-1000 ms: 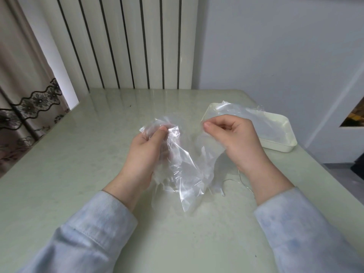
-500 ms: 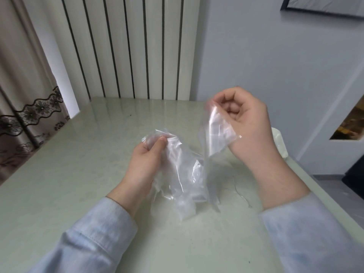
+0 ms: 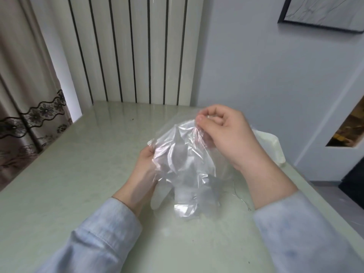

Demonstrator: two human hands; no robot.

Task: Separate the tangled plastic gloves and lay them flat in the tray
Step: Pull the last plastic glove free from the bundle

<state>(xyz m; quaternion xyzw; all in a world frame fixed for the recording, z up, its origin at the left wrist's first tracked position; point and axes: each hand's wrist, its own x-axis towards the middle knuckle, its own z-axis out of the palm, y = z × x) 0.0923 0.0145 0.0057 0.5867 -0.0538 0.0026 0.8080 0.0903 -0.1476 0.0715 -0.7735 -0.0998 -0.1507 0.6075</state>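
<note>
A bundle of clear plastic gloves [image 3: 185, 170] hangs between my two hands above the pale green table [image 3: 78, 184]. My right hand [image 3: 226, 136] is raised, its thumb and fingers pinching the upper edge of the plastic. My left hand [image 3: 145, 166] sits lower and to the left, partly behind the film, gripping the side of the bundle. The glove fingers trail down onto the tabletop. The white tray [image 3: 275, 146] stands at the right, mostly hidden behind my right hand and wrist.
The table's right edge runs close behind the tray. A radiator [image 3: 130, 50] stands against the wall at the table's far end, with a curtain [image 3: 21, 99] at the left. A thin thread [image 3: 241, 198] lies on the table by my right wrist.
My right hand pulled the plastic up off the table, then shifted slightly toward me, spreading the film wider. My left hand kept its grip on the bundle. The camera tilted up.
</note>
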